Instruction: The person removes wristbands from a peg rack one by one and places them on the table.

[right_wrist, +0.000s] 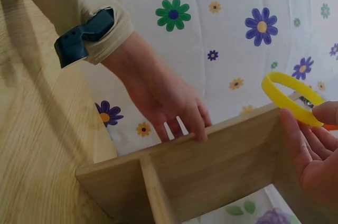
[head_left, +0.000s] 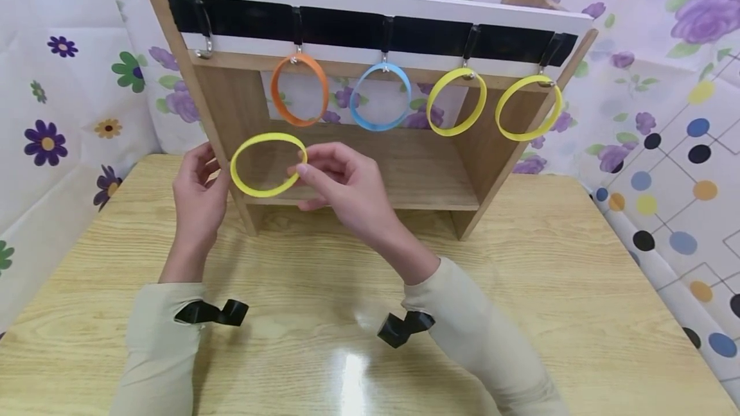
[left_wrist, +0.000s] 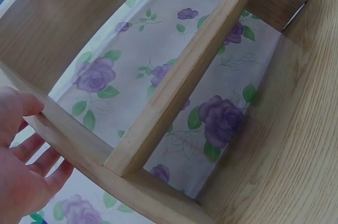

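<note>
Plain yellow band [head_left: 263,193] in right hand [head_left: 354,183]

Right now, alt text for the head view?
A person's right hand pinches a yellow band in front of a wooden rack while the left hand grips its left side. An orange band, a blue band and two more yellow bands hang from hooks; the leftmost hook is bare.

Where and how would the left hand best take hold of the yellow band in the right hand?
Likely the yellow band's left rim, in a light pinch from the left: the right hand holds the opposite edge, leaving that side of the thin ring free and nearest the left hand.
</note>
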`<move>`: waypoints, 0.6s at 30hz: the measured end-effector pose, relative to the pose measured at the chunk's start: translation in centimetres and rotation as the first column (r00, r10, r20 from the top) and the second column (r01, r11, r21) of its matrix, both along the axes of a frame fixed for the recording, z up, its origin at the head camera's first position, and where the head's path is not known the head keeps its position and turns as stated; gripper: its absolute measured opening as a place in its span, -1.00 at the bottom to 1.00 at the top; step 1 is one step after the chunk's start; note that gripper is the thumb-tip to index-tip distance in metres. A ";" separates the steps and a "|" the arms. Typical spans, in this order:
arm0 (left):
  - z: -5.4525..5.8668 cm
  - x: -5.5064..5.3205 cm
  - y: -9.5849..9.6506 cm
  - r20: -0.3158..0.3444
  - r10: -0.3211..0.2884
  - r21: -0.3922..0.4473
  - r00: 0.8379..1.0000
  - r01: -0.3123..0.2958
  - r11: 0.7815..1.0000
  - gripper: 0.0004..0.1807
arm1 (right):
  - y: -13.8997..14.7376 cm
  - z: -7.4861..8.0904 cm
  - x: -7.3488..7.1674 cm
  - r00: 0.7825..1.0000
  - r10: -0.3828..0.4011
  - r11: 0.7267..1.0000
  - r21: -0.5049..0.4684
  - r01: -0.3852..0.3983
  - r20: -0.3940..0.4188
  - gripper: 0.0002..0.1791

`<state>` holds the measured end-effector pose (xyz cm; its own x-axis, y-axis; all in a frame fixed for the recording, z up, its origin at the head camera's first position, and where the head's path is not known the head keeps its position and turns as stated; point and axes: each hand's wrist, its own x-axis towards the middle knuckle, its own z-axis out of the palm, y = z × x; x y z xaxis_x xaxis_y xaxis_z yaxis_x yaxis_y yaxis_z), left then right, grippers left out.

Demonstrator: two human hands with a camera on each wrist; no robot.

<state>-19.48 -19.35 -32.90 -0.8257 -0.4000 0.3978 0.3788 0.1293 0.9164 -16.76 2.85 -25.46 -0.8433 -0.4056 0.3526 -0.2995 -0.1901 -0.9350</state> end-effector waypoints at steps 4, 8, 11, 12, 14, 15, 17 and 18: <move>-0.1 0.0 0.0 -0.007 -0.006 0.022 1.000 0.006 1.000 -0.64 | 1.1 -0.9 0.0 0.999 -0.004 0.999 0.037 0.003 0.035 -0.80; -0.1 0.1 -0.1 0.003 -0.006 0.014 1.000 0.006 1.000 -0.62 | 2.3 -1.9 0.0 0.997 -0.013 0.998 0.069 0.008 0.073 -0.80; -0.1 0.2 -0.1 0.013 -0.011 -0.003 1.000 0.011 1.000 -0.60 | 3.4 -2.7 -0.1 0.995 -0.029 0.996 0.089 0.020 0.099 -0.80; 0.0 0.2 -0.1 0.015 -0.014 -0.005 1.000 0.014 1.000 -0.60 | 3.8 -2.9 -0.1 0.994 -0.035 0.995 0.093 0.025 0.108 -0.80; 0.0 0.2 0.0 0.015 -0.018 -0.009 1.000 0.018 1.000 -0.59 | 4.6 -3.4 -0.3 0.992 -0.047 0.993 0.110 0.034 0.121 -0.78; 0.0 0.2 0.0 0.016 -0.019 -0.011 1.000 0.019 1.000 -0.59 | 4.9 -3.7 -0.4 0.990 -0.055 0.992 0.119 0.040 0.128 -0.78; 0.0 0.2 0.0 0.014 -0.021 -0.007 1.000 0.021 1.000 -0.59 | 5.7 -4.2 -0.5 0.989 -0.067 0.989 0.138 0.049 0.135 -0.74; 0.0 0.2 0.0 0.013 -0.021 -0.007 1.000 0.021 1.000 -0.59 | 6.0 -4.5 -0.6 0.988 -0.074 0.988 0.146 0.053 0.139 -0.72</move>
<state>-19.32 -19.38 -32.90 -0.8392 -0.3792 0.3897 0.3695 0.1282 0.9204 -17.38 8.89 -29.94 -0.9066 -0.3867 0.1691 -0.1677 -0.0378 -0.9851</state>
